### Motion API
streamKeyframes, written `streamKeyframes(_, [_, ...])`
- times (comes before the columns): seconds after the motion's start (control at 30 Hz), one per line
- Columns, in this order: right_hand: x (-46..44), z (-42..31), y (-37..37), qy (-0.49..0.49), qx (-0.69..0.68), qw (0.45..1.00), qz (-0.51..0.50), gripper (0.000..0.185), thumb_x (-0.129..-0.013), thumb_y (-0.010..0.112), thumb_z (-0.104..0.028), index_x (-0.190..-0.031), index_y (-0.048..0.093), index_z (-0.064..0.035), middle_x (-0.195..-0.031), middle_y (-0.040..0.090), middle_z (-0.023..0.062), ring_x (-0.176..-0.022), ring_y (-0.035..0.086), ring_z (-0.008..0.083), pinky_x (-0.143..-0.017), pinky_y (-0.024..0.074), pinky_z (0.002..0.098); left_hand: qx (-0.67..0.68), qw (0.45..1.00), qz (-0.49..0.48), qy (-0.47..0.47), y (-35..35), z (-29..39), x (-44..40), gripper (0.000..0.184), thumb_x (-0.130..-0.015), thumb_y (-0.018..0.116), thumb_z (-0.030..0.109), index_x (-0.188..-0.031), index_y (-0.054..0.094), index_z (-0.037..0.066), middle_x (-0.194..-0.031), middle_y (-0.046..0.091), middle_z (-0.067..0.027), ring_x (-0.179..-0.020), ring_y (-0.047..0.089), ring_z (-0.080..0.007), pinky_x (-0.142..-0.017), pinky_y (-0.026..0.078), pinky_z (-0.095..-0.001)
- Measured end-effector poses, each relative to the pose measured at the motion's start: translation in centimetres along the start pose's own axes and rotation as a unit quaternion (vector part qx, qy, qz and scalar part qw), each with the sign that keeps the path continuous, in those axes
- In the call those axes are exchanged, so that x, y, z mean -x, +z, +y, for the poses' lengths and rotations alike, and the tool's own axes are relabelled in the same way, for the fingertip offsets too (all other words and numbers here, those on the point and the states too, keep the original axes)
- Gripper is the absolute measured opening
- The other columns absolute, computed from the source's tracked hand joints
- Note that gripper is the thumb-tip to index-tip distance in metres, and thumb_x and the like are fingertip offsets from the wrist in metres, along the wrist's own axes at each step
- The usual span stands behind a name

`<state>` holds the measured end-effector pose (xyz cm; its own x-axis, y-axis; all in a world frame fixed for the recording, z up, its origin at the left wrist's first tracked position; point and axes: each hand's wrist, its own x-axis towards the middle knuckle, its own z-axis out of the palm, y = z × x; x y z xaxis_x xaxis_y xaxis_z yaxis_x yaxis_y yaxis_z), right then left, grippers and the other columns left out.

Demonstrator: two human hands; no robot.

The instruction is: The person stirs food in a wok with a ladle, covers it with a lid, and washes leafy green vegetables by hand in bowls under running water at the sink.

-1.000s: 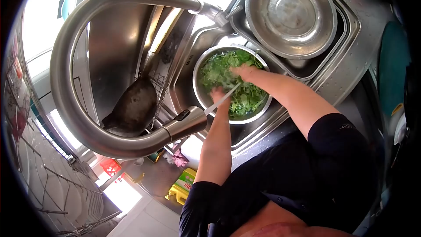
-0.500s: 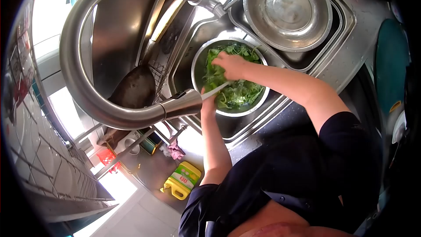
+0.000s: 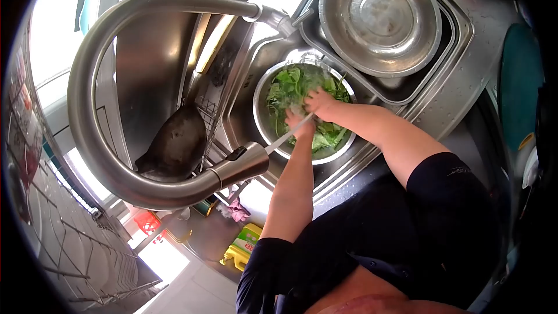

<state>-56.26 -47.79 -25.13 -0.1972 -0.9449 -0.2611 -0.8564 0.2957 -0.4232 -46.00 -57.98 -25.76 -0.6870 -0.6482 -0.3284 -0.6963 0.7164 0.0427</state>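
Observation:
Leafy greens lie in water in a round metal bowl inside the sink. A stream runs from the curved faucet into the bowl, passing near both hands. My right hand rests on the greens with its fingers spread. Beside it on the left, my left hand is in among the greens, its fingers apart and partly hidden by leaves and water.
A wide metal basin sits over the second sink at upper right. A dark wok leans on a wire rack to the left. Below are a yellow bottle, a pink cloth and a red basket.
My right hand has come down and toward me from the bowl's upper part. My left hand has moved from the bowl's near rim in over the greens. The view has shifted slightly.

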Motion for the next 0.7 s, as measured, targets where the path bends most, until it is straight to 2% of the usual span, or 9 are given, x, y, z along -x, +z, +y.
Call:
streamKeyframes(0.07, [-2.6, 1.9, 2.9, -0.006, -0.064, 0.998, -0.008, 0.045, -0.073, 0.060, -0.013, -0.116, 0.058, -0.0224, -0.133, 0.044, 0.0064, -0.126, 0.036, 0.0304, -0.102, 0.0300, 0.0481, -0.080, 0.980, -0.067, 0.168, 0.9, -2.9, -0.7, 0.054, -0.066, 0.073, 0.013, -0.116, 0.052, 0.010, -0.128, 0.044, -0.0197, -0.116, 0.041, -0.0361, -0.090, 0.043, -0.0465])
streamKeyframes(0.17, [-3.7, 1.6, 5.6, 0.112, -0.170, 0.977, 0.070, 0.044, -0.077, 0.056, -0.014, -0.120, 0.056, -0.0213, -0.138, 0.040, 0.0076, -0.126, 0.037, 0.0316, -0.102, 0.0308, 0.0475, 0.135, 0.990, -0.024, -0.030, 0.3, -4.2, -1.3, 0.051, -0.067, 0.072, 0.014, -0.115, 0.054, 0.010, -0.120, 0.052, -0.0182, -0.111, 0.049, -0.0345, -0.091, 0.043, -0.0439])
streamKeyframes(0.27, [-1.6, -3.2, -0.9, 0.192, -0.118, 0.972, 0.073, 0.035, -0.084, 0.048, -0.019, -0.118, 0.058, -0.0196, -0.131, 0.048, 0.0113, -0.119, 0.047, 0.0283, -0.097, 0.0396, 0.0400, -0.049, 0.983, 0.114, 0.135, 8.7, -7.0, -3.5, 0.044, -0.075, 0.063, 0.005, -0.117, 0.050, 0.007, -0.112, 0.055, -0.0157, -0.102, 0.055, -0.0311, -0.087, 0.044, -0.0392])
streamKeyframes(0.3, [-2.1, -3.8, -0.6, 0.194, -0.256, 0.942, 0.098, 0.038, -0.081, 0.052, -0.018, -0.119, 0.058, -0.0155, -0.125, 0.052, 0.0141, -0.112, 0.052, 0.0290, -0.092, 0.0432, 0.0362, 0.174, 0.979, 0.010, 0.101, 7.4, -7.0, -3.9, 0.046, -0.073, 0.063, 0.003, -0.117, 0.050, 0.006, -0.112, 0.056, -0.0146, -0.102, 0.055, -0.0292, -0.087, 0.045, -0.0380])
streamKeyframes(0.33, [-1.9, -3.4, -0.9, 0.161, -0.324, 0.928, 0.091, 0.040, -0.079, 0.053, -0.018, -0.118, 0.058, -0.0144, -0.124, 0.052, 0.0140, -0.111, 0.052, 0.0297, -0.092, 0.0430, 0.0369, 0.490, 0.864, -0.114, -0.019, 3.5, -6.0, -3.4, 0.047, -0.072, 0.064, 0.001, -0.117, 0.050, 0.005, -0.111, 0.056, -0.0135, -0.102, 0.055, -0.0272, -0.087, 0.046, -0.0368])
streamKeyframes(0.43, [-0.4, -1.2, -4.4, 0.050, -0.475, 0.875, 0.081, 0.047, -0.072, 0.059, -0.020, -0.118, 0.057, -0.0097, -0.118, 0.054, 0.0153, -0.108, 0.052, 0.0326, -0.093, 0.0423, 0.0385, 0.738, 0.644, -0.194, -0.049, -6.6, -3.4, 0.5, 0.048, -0.074, 0.059, -0.006, -0.119, 0.047, 0.003, -0.114, 0.055, -0.0130, -0.104, 0.055, -0.0232, -0.088, 0.048, -0.0347])
streamKeyframes(0.53, [3.9, -3.2, -10.8, 0.047, -0.529, 0.841, 0.106, 0.054, -0.069, 0.065, -0.026, -0.119, 0.057, -0.0101, -0.120, 0.052, 0.0178, -0.111, 0.051, 0.0321, -0.093, 0.0415, 0.0389, 0.767, 0.614, -0.176, -0.064, -12.4, -1.1, 3.3, 0.044, -0.090, 0.046, 0.012, -0.132, 0.036, 0.006, -0.131, 0.042, -0.0147, -0.118, 0.045, -0.0276, -0.099, 0.040, -0.0417])
streamKeyframes(0.6, [4.5, -4.8, -9.9, 0.096, -0.424, 0.871, 0.227, 0.052, -0.067, 0.066, -0.026, -0.116, 0.058, -0.0095, -0.115, 0.056, 0.0179, -0.107, 0.054, 0.0322, -0.091, 0.0432, 0.0389, 0.875, 0.441, -0.199, -0.029, -14.5, 0.1, 5.2, 0.048, -0.091, 0.047, 0.027, -0.134, 0.037, 0.009, -0.135, 0.040, -0.0116, -0.123, 0.039, -0.0291, -0.102, 0.034, -0.0459])
streamKeyframes(0.7, [4.0, -2.7, -9.0, 0.127, -0.489, 0.840, 0.198, 0.049, -0.066, 0.068, -0.026, -0.110, 0.059, -0.0078, -0.103, 0.061, 0.0183, -0.098, 0.058, 0.0326, -0.085, 0.0459, 0.0392, 0.855, 0.450, -0.259, 0.004, -14.0, -0.2, 5.2, 0.053, -0.089, 0.050, 0.031, -0.135, 0.036, 0.008, -0.133, 0.040, -0.0135, -0.122, 0.039, -0.0320, -0.101, 0.034, -0.0499])
